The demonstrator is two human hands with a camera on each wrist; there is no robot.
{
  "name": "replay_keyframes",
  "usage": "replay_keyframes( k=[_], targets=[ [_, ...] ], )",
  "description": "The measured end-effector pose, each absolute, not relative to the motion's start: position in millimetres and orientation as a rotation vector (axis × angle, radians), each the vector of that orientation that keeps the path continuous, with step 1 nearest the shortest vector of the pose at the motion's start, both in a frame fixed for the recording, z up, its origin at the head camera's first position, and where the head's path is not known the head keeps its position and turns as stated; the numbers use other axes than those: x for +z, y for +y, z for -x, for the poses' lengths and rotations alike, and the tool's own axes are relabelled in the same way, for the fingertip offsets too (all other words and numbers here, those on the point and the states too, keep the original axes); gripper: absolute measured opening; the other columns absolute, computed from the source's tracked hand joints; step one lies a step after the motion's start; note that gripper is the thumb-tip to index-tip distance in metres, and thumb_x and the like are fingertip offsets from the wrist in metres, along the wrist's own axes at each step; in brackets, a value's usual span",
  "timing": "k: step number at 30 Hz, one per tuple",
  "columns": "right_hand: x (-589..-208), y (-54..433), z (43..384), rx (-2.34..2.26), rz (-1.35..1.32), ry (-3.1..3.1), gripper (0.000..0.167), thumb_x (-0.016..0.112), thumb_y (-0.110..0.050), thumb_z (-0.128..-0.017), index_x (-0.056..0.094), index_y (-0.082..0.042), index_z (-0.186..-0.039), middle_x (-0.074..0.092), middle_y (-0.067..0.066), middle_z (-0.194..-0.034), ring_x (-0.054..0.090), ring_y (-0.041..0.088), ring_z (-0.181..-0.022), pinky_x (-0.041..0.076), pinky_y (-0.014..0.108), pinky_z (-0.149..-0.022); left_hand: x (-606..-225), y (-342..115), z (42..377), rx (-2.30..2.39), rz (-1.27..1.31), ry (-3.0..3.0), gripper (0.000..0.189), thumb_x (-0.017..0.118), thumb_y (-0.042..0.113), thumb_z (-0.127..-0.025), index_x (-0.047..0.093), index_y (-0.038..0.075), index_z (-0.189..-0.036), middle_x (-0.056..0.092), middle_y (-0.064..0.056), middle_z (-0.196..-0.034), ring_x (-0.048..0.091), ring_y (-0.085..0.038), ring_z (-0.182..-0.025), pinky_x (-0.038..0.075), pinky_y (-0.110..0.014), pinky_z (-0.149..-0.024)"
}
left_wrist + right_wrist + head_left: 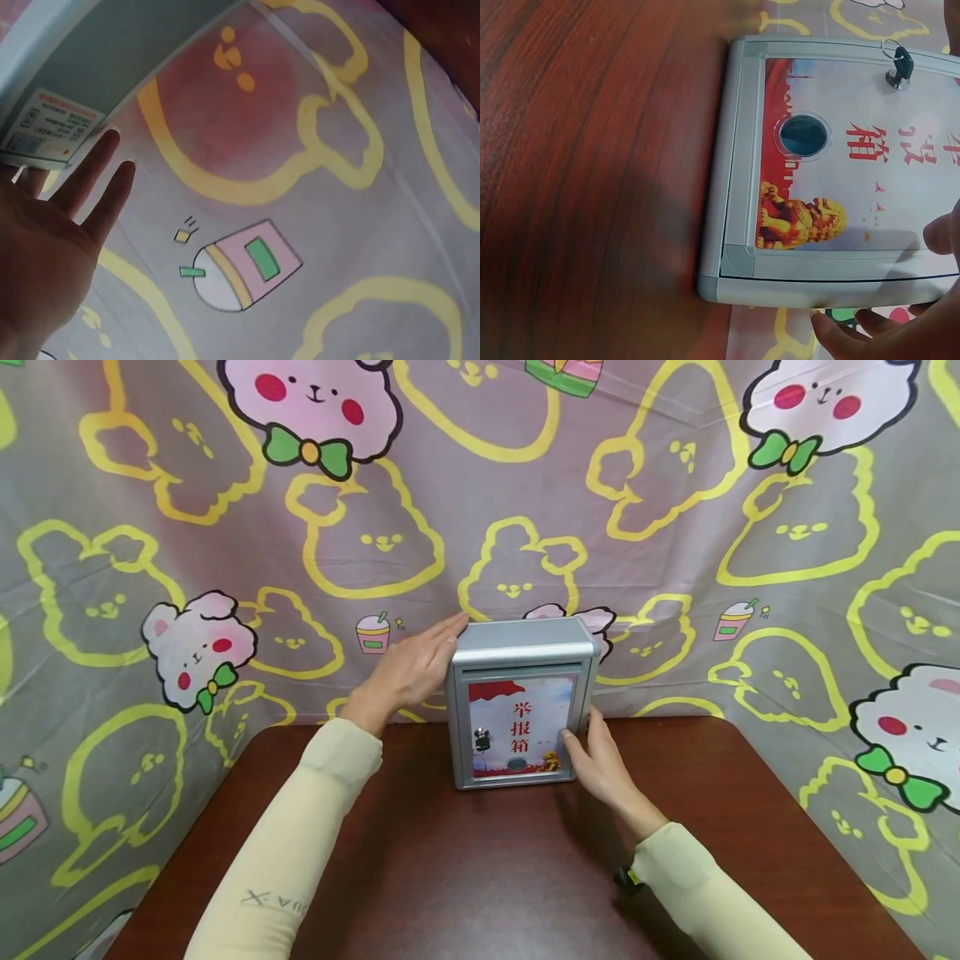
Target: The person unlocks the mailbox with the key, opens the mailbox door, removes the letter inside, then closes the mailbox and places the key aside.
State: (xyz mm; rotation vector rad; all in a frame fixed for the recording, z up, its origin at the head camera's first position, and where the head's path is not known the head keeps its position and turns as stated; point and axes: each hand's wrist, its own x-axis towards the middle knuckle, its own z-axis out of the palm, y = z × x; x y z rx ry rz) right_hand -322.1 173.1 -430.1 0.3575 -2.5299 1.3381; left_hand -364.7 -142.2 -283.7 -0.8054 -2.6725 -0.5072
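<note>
A grey metal report box [491, 693] with a slot along its upper front stands upright toward the back of the table. Its front has a picture panel with red Chinese characters, a small round window [804, 136] and a lock with a key [902, 66] in it. My left hand [416, 664] rests at the box's upper left edge, fingers extended; the left wrist view shows them beside a printed label [52, 127] on the box. My right hand [603, 764] grips the lower right side, thumb at the front, fingers around the side.
The dark red-brown wooden table [465, 868] extends in front of the box. A patterned cloth [675, 568] with cartoon animals hangs close behind the table and along both sides. A small black item [628, 881] shows by the right sleeve.
</note>
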Motion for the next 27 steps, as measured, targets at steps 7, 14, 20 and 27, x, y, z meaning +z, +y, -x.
replay_keyframes(
  k=[7, 14, 20, 27],
  targets=[
    [-432, 172, 322, 1.357, -0.370, -2.534, 0.064, 0.051, -0.020, -0.107, 0.021, 0.006, -0.156, 0.037, 0.031, -0.152, 0.034, 0.042, -0.145, 0.030, 0.058, -0.118, -283, -148, 367, -0.437, 0.850, -2.660, 0.059, 0.017, 0.042, -0.110, 0.029, 0.019, -0.163, 0.028, 0.007, -0.167, 0.035, -0.021, -0.150, 0.030, -0.041, -0.122],
    [-432, 172, 322, 1.362, -0.405, -2.506, 0.061, 0.052, -0.019, -0.107, 0.024, 0.006, -0.155, 0.041, 0.030, -0.147, 0.039, 0.041, -0.141, 0.033, 0.058, -0.115, -284, -150, 369, -0.455, 0.872, -2.631, 0.057, 0.020, 0.039, -0.111, 0.033, 0.017, -0.162, 0.032, 0.005, -0.166, 0.036, -0.019, -0.149, 0.029, -0.039, -0.123],
    [-429, 174, 320, 1.321, -0.398, -2.513, 0.061, 0.053, -0.020, -0.107, 0.026, 0.006, -0.154, 0.044, 0.030, -0.146, 0.041, 0.041, -0.139, 0.033, 0.058, -0.115, -283, -149, 372, -0.461, 0.868, -2.614, 0.055, 0.023, 0.038, -0.111, 0.036, 0.018, -0.161, 0.035, 0.004, -0.164, 0.040, -0.022, -0.147, 0.032, -0.040, -0.121],
    [-427, 175, 309, 1.138, -0.292, -2.621, 0.069, 0.053, -0.029, -0.106, 0.022, 0.003, -0.158, 0.038, 0.029, -0.154, 0.038, 0.044, -0.143, 0.035, 0.066, -0.111, -282, -147, 373, -0.480, 0.875, -2.604, 0.054, 0.024, 0.036, -0.111, 0.037, 0.017, -0.160, 0.036, 0.004, -0.163, 0.039, -0.020, -0.148, 0.031, -0.039, -0.122]
  ],
)
